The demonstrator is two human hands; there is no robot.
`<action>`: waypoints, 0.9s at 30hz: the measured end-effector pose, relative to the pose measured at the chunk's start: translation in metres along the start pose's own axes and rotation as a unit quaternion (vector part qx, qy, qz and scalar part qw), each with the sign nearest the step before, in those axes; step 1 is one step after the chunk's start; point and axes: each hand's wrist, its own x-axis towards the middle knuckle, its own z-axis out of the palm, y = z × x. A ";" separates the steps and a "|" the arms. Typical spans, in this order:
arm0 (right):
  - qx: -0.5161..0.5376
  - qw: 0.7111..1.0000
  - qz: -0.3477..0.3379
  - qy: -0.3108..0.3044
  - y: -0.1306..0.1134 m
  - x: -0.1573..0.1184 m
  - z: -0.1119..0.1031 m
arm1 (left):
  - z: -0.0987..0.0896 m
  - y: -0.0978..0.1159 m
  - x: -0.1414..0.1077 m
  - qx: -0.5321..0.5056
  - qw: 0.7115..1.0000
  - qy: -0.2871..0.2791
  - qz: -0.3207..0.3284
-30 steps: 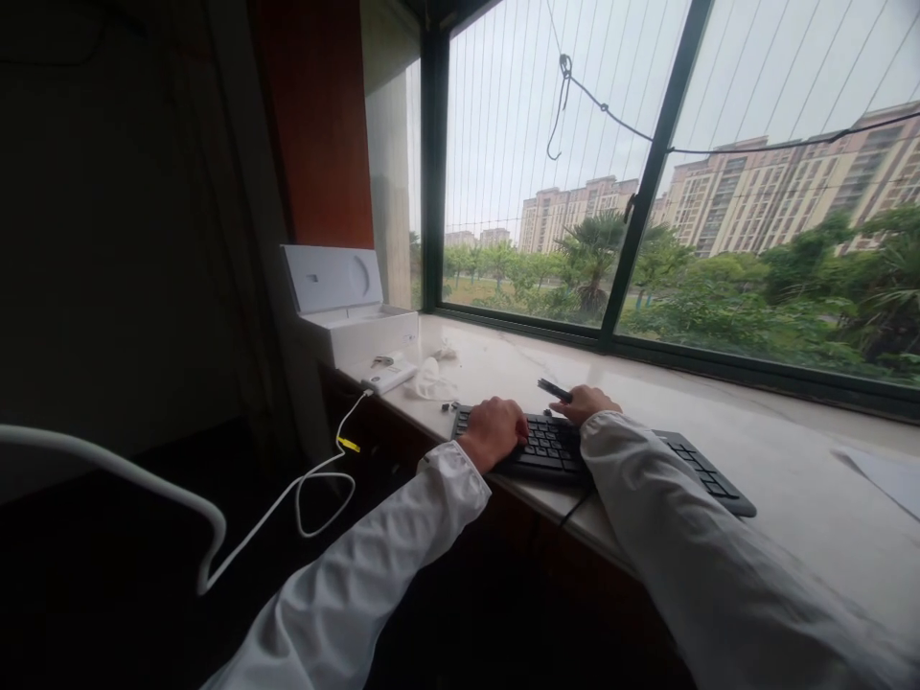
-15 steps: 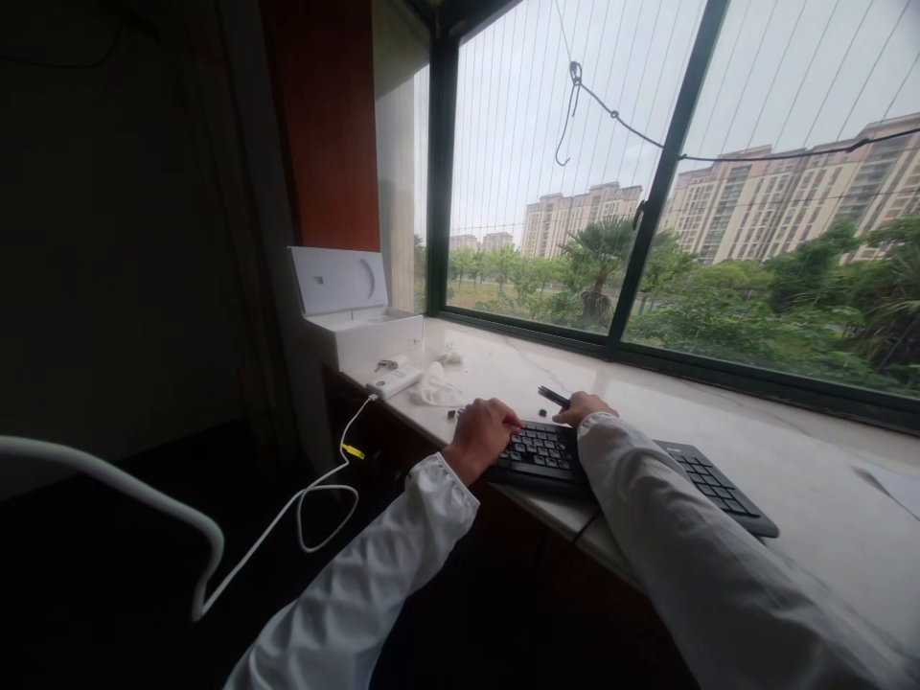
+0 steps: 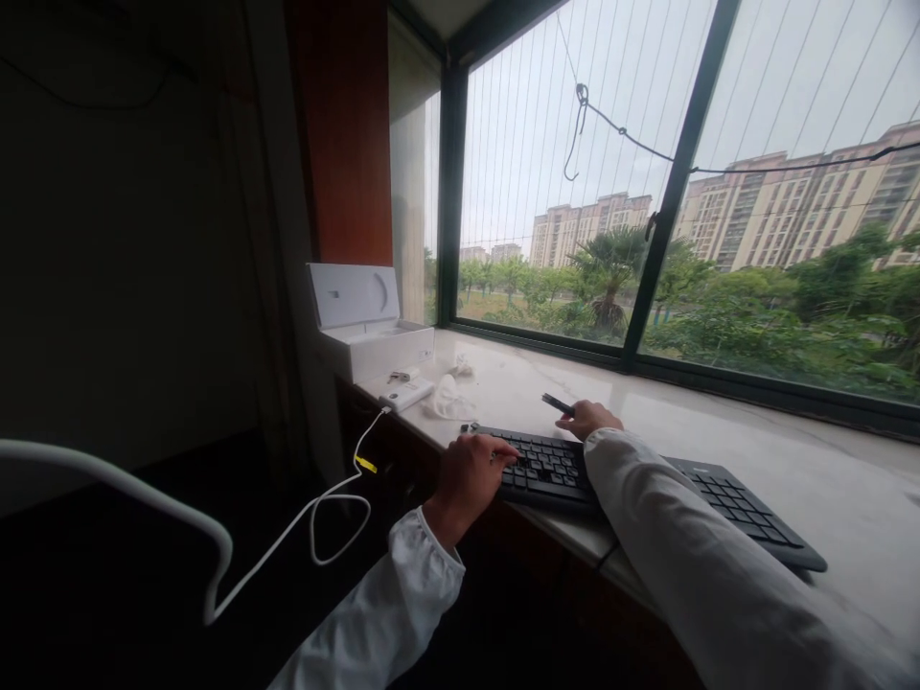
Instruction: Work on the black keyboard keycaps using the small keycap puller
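Note:
A black keyboard (image 3: 546, 467) lies at the front edge of the marble sill, its middle partly covered by my right forearm. At its left end is my left hand (image 3: 469, 476), thumb and fingers pinched together over the keys; whatever is between the fingertips is too small to make out. My right hand (image 3: 590, 419) rests at the keyboard's back edge, closed on a dark, slim tool (image 3: 559, 403) that points left. Small dark pieces (image 3: 469, 427) sit behind my left hand.
An open white box (image 3: 378, 350) stands at the sill's left end. Before it lie a white power bank (image 3: 406, 394) with a white cable (image 3: 314, 500) hanging down, and crumpled clear plastic (image 3: 451, 398). Windows (image 3: 546, 192) rise behind the sill.
My left hand has moved down and slightly left along the keyboard's left end. The tool in my right hand shows more of its length. The whole view has shifted a little.

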 end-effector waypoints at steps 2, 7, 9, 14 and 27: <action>0.025 0.999 0.002 0.022 0.003 -0.005 -0.005 | 0.000 0.001 0.002 -0.003 1.000 0.006 0.002; 0.130 0.991 -0.024 0.032 0.012 -0.032 -0.023 | 0.009 0.011 0.013 0.000 1.000 0.013 0.014; 0.195 0.980 -0.034 -0.014 0.014 -0.047 -0.030 | 0.017 0.018 0.016 0.001 1.000 0.025 0.013; 0.362 0.920 -0.056 -0.141 0.016 -0.083 -0.035 | 0.034 0.038 0.018 -0.043 0.998 0.032 0.031; 0.439 0.866 -0.123 -0.204 0.023 -0.097 -0.019 | 0.051 0.053 0.023 -0.145 0.986 0.057 0.066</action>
